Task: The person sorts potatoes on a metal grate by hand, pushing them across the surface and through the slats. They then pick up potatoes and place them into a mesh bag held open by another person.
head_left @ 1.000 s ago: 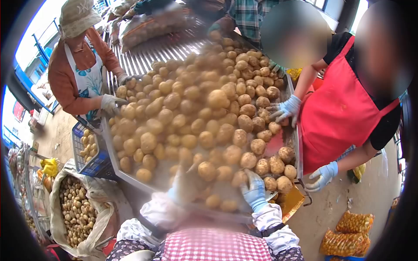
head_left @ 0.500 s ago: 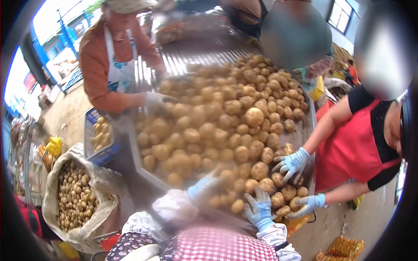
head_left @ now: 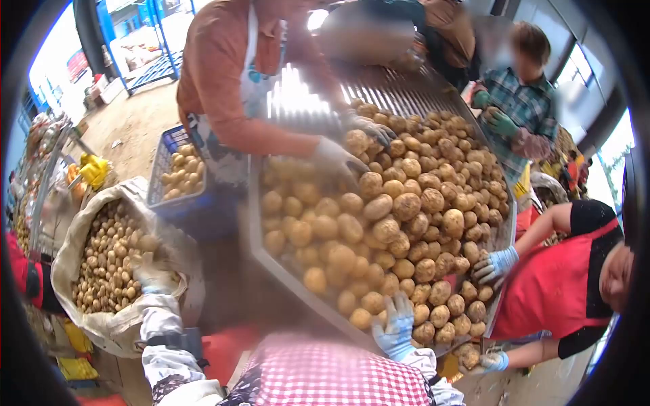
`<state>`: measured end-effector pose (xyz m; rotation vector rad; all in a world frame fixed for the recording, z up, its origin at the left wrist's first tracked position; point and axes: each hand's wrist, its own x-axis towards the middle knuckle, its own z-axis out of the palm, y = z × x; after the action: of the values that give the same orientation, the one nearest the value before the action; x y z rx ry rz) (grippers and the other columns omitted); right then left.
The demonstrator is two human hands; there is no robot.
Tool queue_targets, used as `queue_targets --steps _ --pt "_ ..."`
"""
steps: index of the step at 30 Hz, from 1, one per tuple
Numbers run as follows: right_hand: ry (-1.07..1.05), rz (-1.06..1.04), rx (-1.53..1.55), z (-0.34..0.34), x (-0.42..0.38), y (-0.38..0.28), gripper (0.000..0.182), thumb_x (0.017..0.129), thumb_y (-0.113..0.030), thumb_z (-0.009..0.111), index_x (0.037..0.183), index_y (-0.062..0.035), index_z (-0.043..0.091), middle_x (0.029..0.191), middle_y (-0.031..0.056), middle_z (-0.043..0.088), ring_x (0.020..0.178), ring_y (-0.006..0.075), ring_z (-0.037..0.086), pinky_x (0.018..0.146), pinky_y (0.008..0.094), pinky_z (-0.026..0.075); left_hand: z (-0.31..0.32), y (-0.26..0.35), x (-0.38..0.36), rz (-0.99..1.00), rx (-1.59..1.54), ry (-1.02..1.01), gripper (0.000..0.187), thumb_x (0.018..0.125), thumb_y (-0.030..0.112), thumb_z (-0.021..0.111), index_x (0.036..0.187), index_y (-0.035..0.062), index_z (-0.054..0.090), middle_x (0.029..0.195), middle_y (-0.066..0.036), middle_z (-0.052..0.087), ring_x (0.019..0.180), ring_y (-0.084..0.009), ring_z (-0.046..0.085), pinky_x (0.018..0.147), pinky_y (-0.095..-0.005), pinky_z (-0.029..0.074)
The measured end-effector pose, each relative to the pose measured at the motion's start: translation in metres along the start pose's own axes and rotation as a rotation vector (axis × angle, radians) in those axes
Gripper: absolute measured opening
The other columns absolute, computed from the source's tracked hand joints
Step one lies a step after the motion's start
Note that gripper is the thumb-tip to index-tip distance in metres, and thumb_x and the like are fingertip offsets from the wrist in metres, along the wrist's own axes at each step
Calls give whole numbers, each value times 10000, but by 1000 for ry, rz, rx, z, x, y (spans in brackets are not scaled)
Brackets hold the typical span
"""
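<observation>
My left hand (head_left: 154, 276), in a light glove, reaches over the open white sack (head_left: 68, 271) of small potatoes (head_left: 112, 250) at the lower left. Motion blurs its fingers, so I cannot make out whether it holds anything. My right hand (head_left: 395, 327), in a light blue glove, rests against potatoes (head_left: 425, 271) at the near edge of the metal sorting table (head_left: 298, 279). Its fingers are spread and nothing is gripped in them.
A person in an orange top (head_left: 223, 74) works across the table. Another in a red apron (head_left: 558, 284) stands at the right, a potato in one gloved hand. A blue crate (head_left: 157, 177) of potatoes stands beside the sack. Further people stand behind the table.
My left hand has moved from the table's near edge left to the sack. My right hand stays at the table edge. The red-aproned person's lower hand has moved off the table with a potato.
</observation>
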<state>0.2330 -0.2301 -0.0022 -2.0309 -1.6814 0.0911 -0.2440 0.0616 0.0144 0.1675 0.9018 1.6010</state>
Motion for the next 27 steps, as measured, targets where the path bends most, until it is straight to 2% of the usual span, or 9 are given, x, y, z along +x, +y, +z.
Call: queue_targets --steps 2,7,9,11,13,15,18,25,27 --pt "-192 100 -52 1 10 0 655 747 -350 681 1310 -52 526 1409 247 424 1321 448 369 1095 549 291 -39 39 34 219 71 227 402 992 377 461 1261 82 506 1230 -148 564 1063 -271 579 865 -388 533" --pt "-193 236 -238 2 17 35 738 770 -384 641 1418 -84 454 1472 232 371 1387 451 293 1148 548 223 4 -47 1 64 341 -82 524 989 494 412 1352 128 509 1243 -107 609 1029 -249 622 866 -365 509" --pt "-98 292 -242 8 -3 51 721 785 -388 628 1419 -92 456 1464 243 376 1379 440 311 1137 551 242 55 -116 -51 189 574 -300 419 984 417 525 1265 114 590 1100 -82 669 953 -209 642 811 -327 510" --pt "-89 274 -328 -7 -26 51 676 767 -369 648 1369 -98 500 1428 240 413 1352 442 341 1109 556 275 100 -157 -101 330 861 -630 339 929 282 610 1200 78 628 1138 -79 663 1071 -227 605 937 -380 467" --pt "-75 353 -364 -17 -41 48 643 765 -360 659 1337 -100 526 1407 244 432 1330 444 363 1090 560 295 133 -188 -134 842 1095 -1191 311 843 197 686 1130 83 649 1116 -98 662 1087 -276 593 964 -416 461" --pt "-44 524 -353 -22 -52 48 620 778 -363 661 1324 -98 535 1400 253 435 1313 447 378 1080 564 305 159 -208 -158 1043 1182 -1654 341 752 206 720 1071 109 650 1124 -123 641 1126 -330 567 1010 -476 424" --pt "214 498 -370 -9 -68 59 602 801 -337 660 1339 -108 516 1407 242 434 1300 446 395 1080 558 305 143 -261 -171 1165 1403 -1893 422 705 342 753 1048 117 653 1377 -139 477 1339 -396 365 1101 -566 282" --pt "-16 455 -230 -11 -52 18 635 749 -274 688 1336 -103 516 1397 172 462 1318 391 392 1064 532 335 141 -316 -181 1295 1764 -1827 622 686 354 769 1219 71 621 1511 -153 322 1413 -472 181 1164 -590 160" --pt "49 446 -198 -14 -52 20 615 743 -258 693 1314 -95 533 1363 173 492 1291 395 421 1056 522 354 137 -322 -189 899 1704 -1684 628 694 363 759 1230 63 627 1514 -149 320 1418 -483 158 1168 -594 141"
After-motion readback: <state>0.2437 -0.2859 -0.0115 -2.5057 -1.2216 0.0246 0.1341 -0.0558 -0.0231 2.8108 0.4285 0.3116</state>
